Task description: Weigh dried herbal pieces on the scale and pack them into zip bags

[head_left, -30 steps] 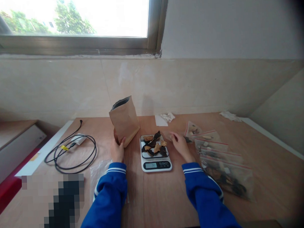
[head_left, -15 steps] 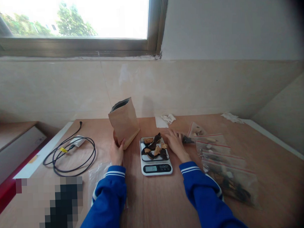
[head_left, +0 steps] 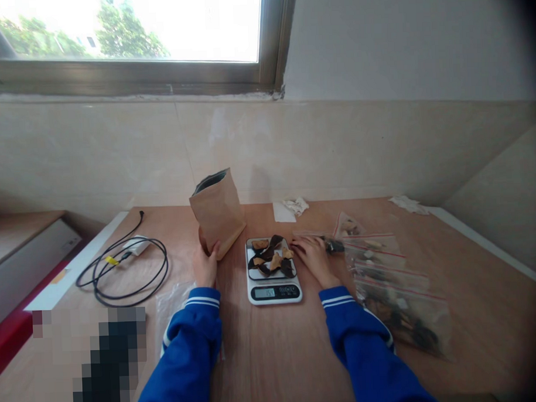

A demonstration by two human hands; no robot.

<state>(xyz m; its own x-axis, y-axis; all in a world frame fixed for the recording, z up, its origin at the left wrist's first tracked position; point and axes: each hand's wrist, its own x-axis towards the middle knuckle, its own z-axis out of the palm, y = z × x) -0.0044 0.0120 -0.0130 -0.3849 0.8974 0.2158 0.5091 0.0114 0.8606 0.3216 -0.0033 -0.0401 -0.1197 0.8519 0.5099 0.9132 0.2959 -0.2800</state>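
Left hand (head_left: 205, 266) grips open brown paper pouch (head_left: 217, 213); right hand (head_left: 312, 253), grip released, rests beside scale (head_left: 273, 269) bearing dried slices (head_left: 272, 256).

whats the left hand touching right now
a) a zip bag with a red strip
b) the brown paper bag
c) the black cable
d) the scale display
b: the left hand rests against the base of the upright brown paper bag, left of the kitchen scale, while the coiled black cable lies apart further left.
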